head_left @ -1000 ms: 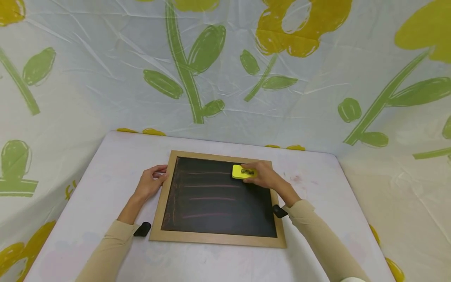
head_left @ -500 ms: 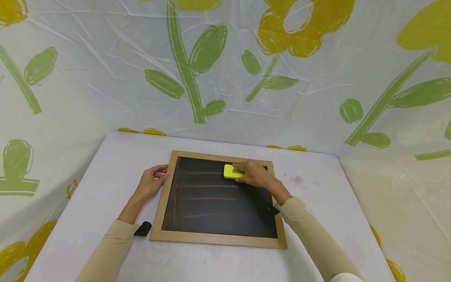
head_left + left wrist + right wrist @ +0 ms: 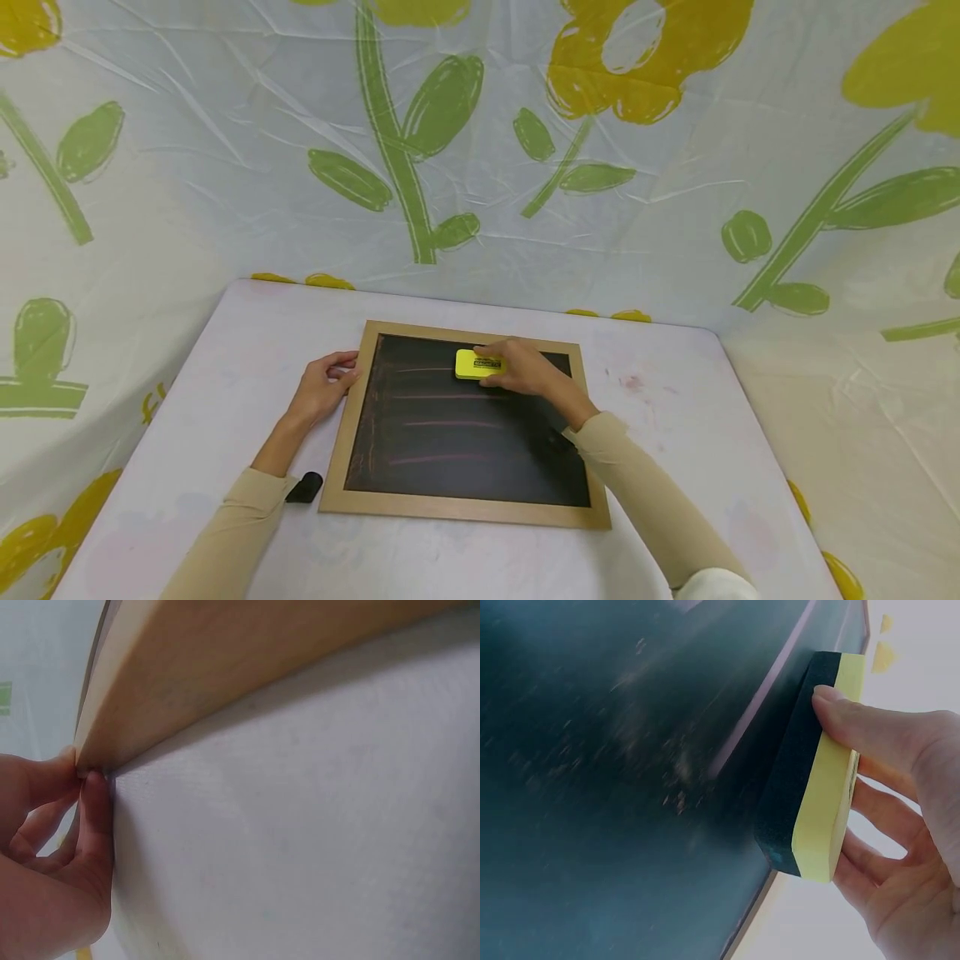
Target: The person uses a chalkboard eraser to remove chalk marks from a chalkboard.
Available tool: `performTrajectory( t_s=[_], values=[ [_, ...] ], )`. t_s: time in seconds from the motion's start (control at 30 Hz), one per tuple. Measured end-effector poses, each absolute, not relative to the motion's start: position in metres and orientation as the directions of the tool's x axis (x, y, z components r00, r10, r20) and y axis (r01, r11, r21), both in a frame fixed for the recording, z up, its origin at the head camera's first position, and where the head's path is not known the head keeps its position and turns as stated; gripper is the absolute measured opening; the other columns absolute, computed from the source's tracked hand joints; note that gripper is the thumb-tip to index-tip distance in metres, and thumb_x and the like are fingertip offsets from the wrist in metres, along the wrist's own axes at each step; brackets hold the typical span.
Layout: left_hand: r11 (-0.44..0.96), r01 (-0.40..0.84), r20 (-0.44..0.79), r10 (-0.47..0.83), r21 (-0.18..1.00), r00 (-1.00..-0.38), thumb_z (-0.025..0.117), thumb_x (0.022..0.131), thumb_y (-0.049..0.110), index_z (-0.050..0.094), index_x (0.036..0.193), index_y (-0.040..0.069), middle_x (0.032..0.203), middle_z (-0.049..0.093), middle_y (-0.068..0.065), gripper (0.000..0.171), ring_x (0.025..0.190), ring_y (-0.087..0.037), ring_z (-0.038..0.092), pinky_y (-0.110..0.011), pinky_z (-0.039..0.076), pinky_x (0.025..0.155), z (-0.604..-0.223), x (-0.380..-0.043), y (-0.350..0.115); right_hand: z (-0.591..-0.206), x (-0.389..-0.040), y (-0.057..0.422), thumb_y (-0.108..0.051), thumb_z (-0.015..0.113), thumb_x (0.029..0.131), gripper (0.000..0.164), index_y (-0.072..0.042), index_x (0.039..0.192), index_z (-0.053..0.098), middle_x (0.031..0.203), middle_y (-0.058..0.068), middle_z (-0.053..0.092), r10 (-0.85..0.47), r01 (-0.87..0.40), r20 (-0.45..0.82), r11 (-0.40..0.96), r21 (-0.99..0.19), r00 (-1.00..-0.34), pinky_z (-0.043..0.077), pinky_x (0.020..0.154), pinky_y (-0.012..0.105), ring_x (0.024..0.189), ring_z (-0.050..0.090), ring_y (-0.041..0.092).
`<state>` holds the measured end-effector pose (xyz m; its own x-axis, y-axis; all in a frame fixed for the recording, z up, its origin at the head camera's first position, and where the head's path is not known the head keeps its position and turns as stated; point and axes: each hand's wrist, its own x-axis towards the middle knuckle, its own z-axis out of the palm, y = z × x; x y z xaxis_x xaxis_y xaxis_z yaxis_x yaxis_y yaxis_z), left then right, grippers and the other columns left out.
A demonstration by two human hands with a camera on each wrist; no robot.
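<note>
Flowered cloth (image 3: 480, 167) behind; right hand (image 3: 521, 367) clamped on eraser (image 3: 466, 365), left hand (image 3: 318, 390) relaxed against chalkboard frame (image 3: 465, 507).

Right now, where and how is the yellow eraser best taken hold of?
I'd grip the eraser across its two long sides, coming from the person's right, as the right hand does. It is a slim block lying black layer down on the chalkboard, so its sides stand up from the surface and offer something to pinch.
</note>
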<state>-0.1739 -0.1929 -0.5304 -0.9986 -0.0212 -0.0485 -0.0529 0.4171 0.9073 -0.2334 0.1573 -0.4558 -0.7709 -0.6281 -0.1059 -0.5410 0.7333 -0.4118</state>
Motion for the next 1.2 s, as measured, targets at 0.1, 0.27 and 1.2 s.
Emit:
performTrajectory(
  t_s=[0.1, 0.27, 1.2],
  values=[
    [0.416, -0.05, -0.046, -0.019, 0.908, -0.999, 0.065, 0.101, 0.006, 0.06, 0.135, -0.009, 0.12, 0.065, -0.027, 0.038, 0.089, -0.022, 0.061, -0.017, 0.05, 0.065, -0.53, -0.174, -0.193, -0.456, -0.234, 0.149, -0.02, 0.084, 0.088, 0.059, -0.001, 0.14, 0.062, 0.138, 0.015, 0.064, -0.64, -0.551, -0.106, 0.725, -0.414, -0.761, 0.047, 0.105, 0.047, 0.125, 0.061, 0.031],
    [0.418, -0.051, -0.048, -0.018, 0.907, -0.999, 0.064, 0.101, 0.006, 0.059, 0.135, -0.009, 0.121, 0.064, -0.027, 0.038, 0.09, -0.023, 0.061, -0.017, 0.049, 0.065, -0.528, -0.173, -0.193, -0.458, -0.236, 0.136, -0.019, 0.083, 0.089, 0.058, -0.001, 0.14, 0.062, 0.138, 0.014, 0.064, -0.661, -0.574, -0.104, 0.709, -0.409, -0.743, 0.046, 0.107, 0.046, 0.126, 0.061, 0.031],
    [0.43, -0.058, -0.057, -0.015, 0.901, -0.998, 0.063, 0.102, 0.007, 0.058, 0.137, -0.008, 0.122, 0.064, -0.026, 0.038, 0.094, -0.028, 0.062, -0.019, 0.051, 0.066, -0.528, -0.173, -0.193, -0.453, -0.236, 0.069, -0.023, 0.082, 0.09, 0.058, -0.005, 0.141, 0.062, 0.136, 0.011, 0.066, -0.74, -0.668, -0.12, 0.655, -0.352, -0.662, 0.044, 0.109, 0.041, 0.124, 0.062, 0.026]
  ],
)
